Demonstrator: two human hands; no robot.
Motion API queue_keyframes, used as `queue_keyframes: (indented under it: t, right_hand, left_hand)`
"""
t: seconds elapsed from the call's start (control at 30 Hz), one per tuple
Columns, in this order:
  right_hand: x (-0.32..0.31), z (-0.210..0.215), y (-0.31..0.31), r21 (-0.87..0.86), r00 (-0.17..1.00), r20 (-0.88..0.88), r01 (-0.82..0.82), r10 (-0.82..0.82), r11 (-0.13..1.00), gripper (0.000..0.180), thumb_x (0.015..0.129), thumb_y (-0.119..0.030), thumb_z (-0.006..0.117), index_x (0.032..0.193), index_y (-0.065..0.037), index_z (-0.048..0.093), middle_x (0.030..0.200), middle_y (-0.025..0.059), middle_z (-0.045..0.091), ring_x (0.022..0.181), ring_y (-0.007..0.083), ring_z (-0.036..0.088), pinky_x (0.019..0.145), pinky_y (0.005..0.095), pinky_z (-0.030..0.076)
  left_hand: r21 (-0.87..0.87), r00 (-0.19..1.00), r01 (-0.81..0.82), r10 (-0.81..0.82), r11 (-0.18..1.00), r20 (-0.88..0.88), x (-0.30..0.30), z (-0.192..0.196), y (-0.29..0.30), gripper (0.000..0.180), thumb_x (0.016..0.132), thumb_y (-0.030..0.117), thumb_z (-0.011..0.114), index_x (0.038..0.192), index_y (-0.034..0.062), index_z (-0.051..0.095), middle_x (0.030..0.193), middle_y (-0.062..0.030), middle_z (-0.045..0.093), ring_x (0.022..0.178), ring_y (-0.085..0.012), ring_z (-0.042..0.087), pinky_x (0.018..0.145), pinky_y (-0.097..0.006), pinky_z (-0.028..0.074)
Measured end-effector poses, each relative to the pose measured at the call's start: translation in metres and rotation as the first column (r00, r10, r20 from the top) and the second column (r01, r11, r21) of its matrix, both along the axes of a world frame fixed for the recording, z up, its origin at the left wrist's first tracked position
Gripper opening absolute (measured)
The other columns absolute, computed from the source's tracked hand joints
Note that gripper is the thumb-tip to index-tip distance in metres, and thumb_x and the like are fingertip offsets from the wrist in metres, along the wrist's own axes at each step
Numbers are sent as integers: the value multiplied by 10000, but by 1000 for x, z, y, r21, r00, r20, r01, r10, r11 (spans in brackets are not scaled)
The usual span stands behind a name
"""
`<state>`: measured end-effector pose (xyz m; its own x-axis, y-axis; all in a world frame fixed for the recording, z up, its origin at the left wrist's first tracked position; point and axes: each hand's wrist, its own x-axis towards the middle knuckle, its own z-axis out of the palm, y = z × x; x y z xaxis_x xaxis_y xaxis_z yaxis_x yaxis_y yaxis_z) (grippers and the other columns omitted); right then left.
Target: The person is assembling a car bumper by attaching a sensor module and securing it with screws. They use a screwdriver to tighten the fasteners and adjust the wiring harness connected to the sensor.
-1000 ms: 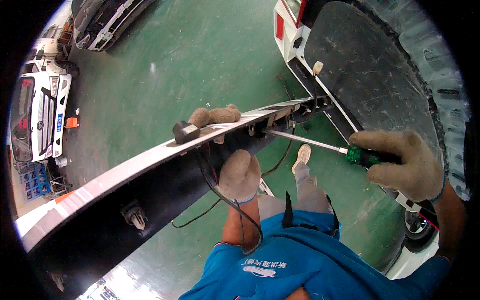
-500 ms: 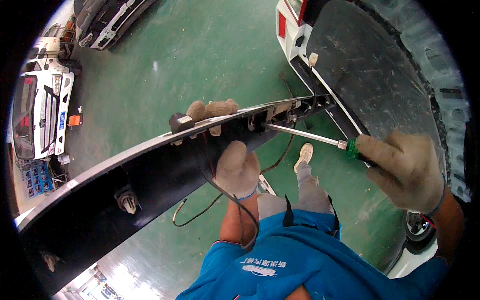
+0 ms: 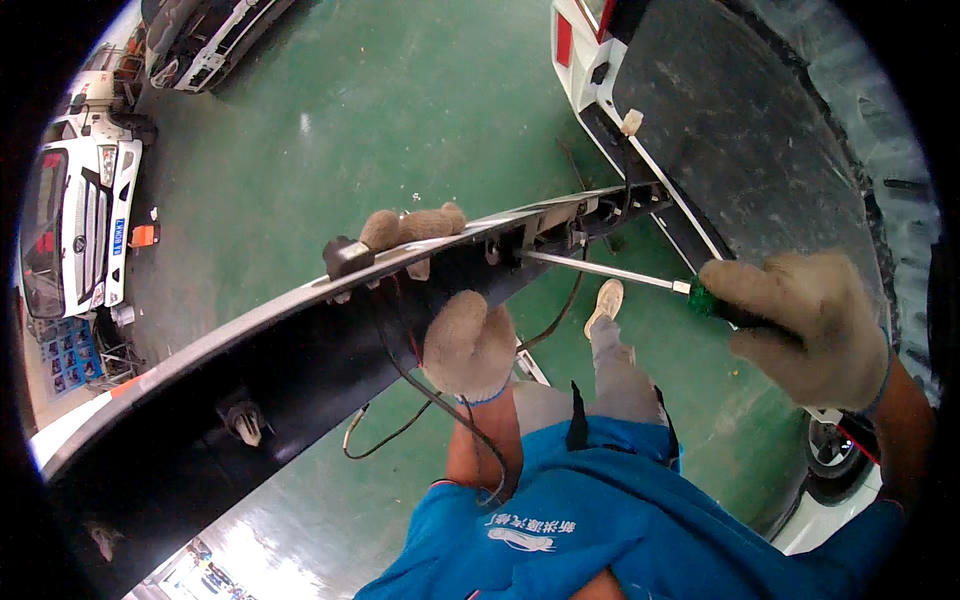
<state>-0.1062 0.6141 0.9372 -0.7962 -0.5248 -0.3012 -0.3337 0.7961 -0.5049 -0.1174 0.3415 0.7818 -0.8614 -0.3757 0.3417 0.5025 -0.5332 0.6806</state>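
A long dark panel, which looks like a vehicle bumper seen from its inner side, slants across in front of me. Wrapped over its upper edge are the gloved fingers of my left hand, the thumb staying on the near side. My gloved right hand is closed round the green handle of a screwdriver. The long metal shaft points left, its tip at a fitting on the panel's inner face; exact contact is hidden. Beside my left fingers sits a small black block on the panel's edge. Dark cable hangs by my left wrist.
At upper right stands a white vehicle body with its dark cargo bed. A white truck is at far left, near an orange object. Another vehicle part lies at upper left. The floor is green.
The panel and my left hand have shifted slightly left, and the hanging cable has swung a little. Both hands keep their grips, and the screwdriver stays at nearly the same spot.
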Motion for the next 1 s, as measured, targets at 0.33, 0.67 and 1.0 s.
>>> queue_keyframes:
  t: [0.33,0.67,1.0]
  right_hand:
    - [-11,4,5,-102,804,387,525,-452,845,626,634,-131,709,1224,77,688,1016,153,738,873,184,710,796,318,579]
    - [7,-6,19,-157,812,378,529,-444,834,611,654,-155,734,1219,75,690,1068,165,742,939,202,711,846,338,574]
    - [14,13,19,-69,794,399,525,-458,849,582,683,-183,731,1206,68,692,1044,172,749,904,192,713,819,329,568]
  left_hand:
    - [67,986,155,-151,986,-67,-1,-6,-12,952,754,281,827,1539,42,344,1383,-183,461,1308,-360,455,1123,-493,398]
    - [-224,953,269,-226,937,202,22,13,-23,1148,747,430,896,1624,76,245,1595,-295,367,1481,-435,379,1232,-538,323]
    - [143,751,376,-392,915,532,26,38,-63,412,958,331,649,1257,49,621,1349,-123,611,1272,-252,570,1090,-415,477]
